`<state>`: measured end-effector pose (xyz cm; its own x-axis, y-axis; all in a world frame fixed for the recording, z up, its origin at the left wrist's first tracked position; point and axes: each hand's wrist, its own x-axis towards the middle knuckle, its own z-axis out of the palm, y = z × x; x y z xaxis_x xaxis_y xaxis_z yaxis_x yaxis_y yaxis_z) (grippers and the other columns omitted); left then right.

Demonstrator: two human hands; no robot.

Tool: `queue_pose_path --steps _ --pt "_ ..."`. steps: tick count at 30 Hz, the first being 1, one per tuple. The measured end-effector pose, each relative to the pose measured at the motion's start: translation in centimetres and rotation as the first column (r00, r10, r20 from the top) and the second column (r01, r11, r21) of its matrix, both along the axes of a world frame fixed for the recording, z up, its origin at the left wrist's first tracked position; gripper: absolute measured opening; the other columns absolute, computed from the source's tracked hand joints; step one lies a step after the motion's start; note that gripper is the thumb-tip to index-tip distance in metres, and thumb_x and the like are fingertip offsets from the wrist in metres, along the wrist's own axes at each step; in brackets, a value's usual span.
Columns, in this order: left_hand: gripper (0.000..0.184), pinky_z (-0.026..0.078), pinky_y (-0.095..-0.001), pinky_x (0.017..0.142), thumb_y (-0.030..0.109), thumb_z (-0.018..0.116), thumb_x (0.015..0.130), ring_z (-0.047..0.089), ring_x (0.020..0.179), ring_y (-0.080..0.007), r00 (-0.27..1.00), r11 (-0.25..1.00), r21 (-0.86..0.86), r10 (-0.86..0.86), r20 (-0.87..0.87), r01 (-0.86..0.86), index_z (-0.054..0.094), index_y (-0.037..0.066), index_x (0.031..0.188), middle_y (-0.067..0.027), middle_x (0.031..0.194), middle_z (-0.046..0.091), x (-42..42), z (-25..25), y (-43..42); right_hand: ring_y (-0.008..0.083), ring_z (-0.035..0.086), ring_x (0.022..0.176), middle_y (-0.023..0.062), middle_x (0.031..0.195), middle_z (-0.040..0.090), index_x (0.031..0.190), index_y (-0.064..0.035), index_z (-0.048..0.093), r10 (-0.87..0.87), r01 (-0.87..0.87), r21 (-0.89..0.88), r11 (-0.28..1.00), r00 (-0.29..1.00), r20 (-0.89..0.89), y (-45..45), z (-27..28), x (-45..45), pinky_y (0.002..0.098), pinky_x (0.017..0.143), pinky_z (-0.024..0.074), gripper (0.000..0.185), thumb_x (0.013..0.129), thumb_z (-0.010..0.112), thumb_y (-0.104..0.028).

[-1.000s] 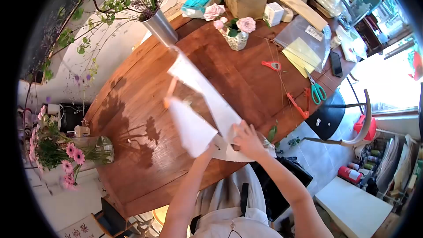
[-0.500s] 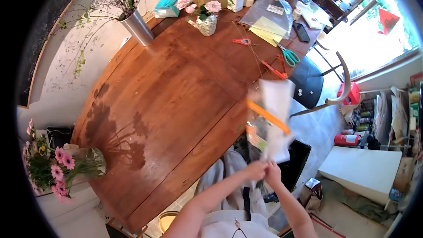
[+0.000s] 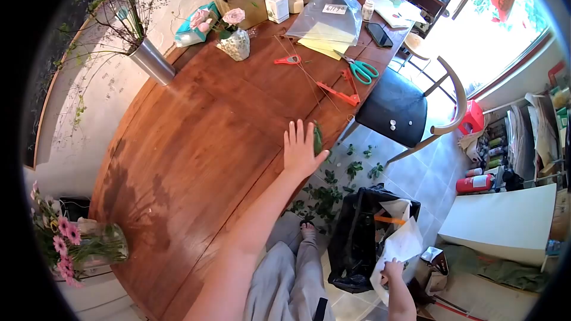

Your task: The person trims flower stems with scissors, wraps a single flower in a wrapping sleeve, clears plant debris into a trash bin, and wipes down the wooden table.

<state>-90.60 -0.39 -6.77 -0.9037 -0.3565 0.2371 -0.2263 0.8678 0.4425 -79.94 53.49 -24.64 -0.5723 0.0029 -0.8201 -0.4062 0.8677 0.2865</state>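
Observation:
My left hand (image 3: 300, 153) is spread flat at the front edge of the wooden table (image 3: 196, 184), fingers apart and holding nothing. A green leaf (image 3: 317, 137) lies right beside its fingers. Lower right, my right hand (image 3: 391, 270) is closed on a crumpled white wrapper (image 3: 404, 242). The wrapper is partly inside and over the rim of a bin lined with a black bag (image 3: 348, 249). An orange strip (image 3: 389, 220) shows across the wrapper's upper part. My right fingertips are partly hidden.
Green leaves (image 3: 324, 199) litter the floor by the bin. Scissors (image 3: 363, 71), a red tool (image 3: 339, 94), a phone (image 3: 379, 35) and a potted rose (image 3: 234, 41) are on the table's far part. A black-seated chair (image 3: 392, 107) stands right; a metal vase (image 3: 151, 62) stands left.
The white wrapper, earlier held up by both hands, has gone down to the bin with my right hand. My left hand has let go and moved up-left to the table edge.

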Motion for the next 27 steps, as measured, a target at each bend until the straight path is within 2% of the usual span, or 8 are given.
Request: queue_pose_path --steps 3,5,11,18,20,23,26,27 --pt "0.049 0.034 -0.0492 0.101 0.025 0.066 0.069 0.043 0.117 -0.0368 0.895 0.896 0.081 -0.422 -0.143 0.436 0.055 0.0 0.11 -0.021 0.121 0.049 -2.2 -3.7 5.7 0.0383 0.052 0.108 0.0183 0.117 0.054 0.115 -0.0093 0.059 -0.21 0.033 -0.571 0.82 0.946 -0.247 -2.8 1.5 -2.6 0.0436 0.092 0.0436 0.047 0.072 0.071 -0.025" --pt "0.038 0.039 -0.0465 0.096 0.021 0.064 0.068 0.049 0.109 -0.033 0.53 0.529 0.249 -0.845 0.069 0.812 0.057 0.001 0.1 -0.017 0.107 0.054 1.0 -3.2 13.7 0.0378 0.056 0.098 0.0197 0.109 0.056 0.115 -0.004 0.056 -0.396 -0.13 -0.811 0.57 0.821 -0.41 -8.0 4.9 -7.5 0.0439 0.086 0.0447 0.039 0.078 0.064 -0.014" --pt "0.019 0.049 -0.0434 0.065 0.021 0.063 0.072 0.062 0.072 -0.0367 0.281 0.267 0.579 -0.957 0.068 0.77 0.06 0.002 0.071 -0.0174 0.073 0.062 14.9 -6.2 27.4 0.0378 0.054 0.1 0.02 0.117 0.052 0.121 -0.0044 0.051 -0.212 -0.52 -0.811 0.267 0.789 -0.576 -33.6 18.1 -22.7 0.0409 0.082 0.0464 0.045 0.077 0.055 0.001" --pt "0.027 0.046 -0.0398 0.082 0.031 0.053 0.091 0.057 0.093 -0.0299 0.997 0.681 0.73 -0.001 -0.083 0.062 0.061 0.007 0.103 -0.0116 0.093 0.061 21.3 -0.1 7.0 0.0391 0.056 0.091 0.0201 0.097 0.059 0.096 -0.0022 0.061 -0.112 -0.746 -0.66 0.094 0.65 -0.751 -39.0 10.9 -27.4 0.0459 0.076 0.0469 0.021 0.078 0.051 0.0" --pt "0.026 0.045 -0.0421 0.086 0.011 0.056 0.084 0.056 0.097 -0.0313 0.888 0.831 0.402 0.453 -0.085 -0.385 0.057 0.008 0.11 -0.0126 0.1 0.06 25.6 2.8 -3.2 0.0407 0.053 0.077 0.019 0.085 0.054 0.088 -0.0025 0.058 -0.064 -0.564 -0.802 0.197 0.809 -0.584 -33.1 9.9 -25.7 0.0479 0.067 0.0442 0.011 0.079 0.052 -0.001" --pt "0.04 0.033 -0.0458 0.103 0.01 0.057 0.082 0.04 0.12 -0.04 0.549 0.55 0.051 0.835 -0.024 -0.834 0.051 -0.002 0.119 -0.0228 0.127 0.047 38.3 -3.1 -18.4 0.0347 0.057 0.097 0.0153 0.106 0.06 0.11 -0.0094 0.059 0.581 -0.564 -0.475 0.675 0.804 -0.129 -17.5 4.2 -22.8 0.0474 0.08 0.0457 0.037 0.078 0.061 -0.029" --pt "0.06 0.021 -0.0424 0.112 0.022 0.053 0.086 0.023 0.135 -0.0385 0.181 0.212 -0.193 0.969 0.167 -0.958 0.034 -0.003 0.137 -0.0235 0.145 0.027 46.5 -7.2 -26.1 0.0361 0.054 0.108 0.0195 0.124 0.051 0.124 -0.0035 0.05 0.712 -0.625 -0.421 0.657 0.698 0.077 -10.8 10.5 -15.7 0.0457 0.091 0.044 0.048 0.079 0.064 -0.015" --pt "0.057 0.023 -0.0414 0.111 0.022 0.055 0.085 0.026 0.133 -0.0373 0.365 0.442 -0.203 0.871 0.329 -0.874 0.038 -0.001 0.135 -0.0223 0.142 0.031 44.6 -5.8 -25.8 0.0393 0.052 0.107 0.024 0.126 0.047 0.12 -0.0043 0.052 0.68 -0.578 -0.586 0.568 0.73 -0.06 -5.6 8.4 -14.6 0.0448 0.092 0.0431 0.047 0.076 0.066 -0.017"
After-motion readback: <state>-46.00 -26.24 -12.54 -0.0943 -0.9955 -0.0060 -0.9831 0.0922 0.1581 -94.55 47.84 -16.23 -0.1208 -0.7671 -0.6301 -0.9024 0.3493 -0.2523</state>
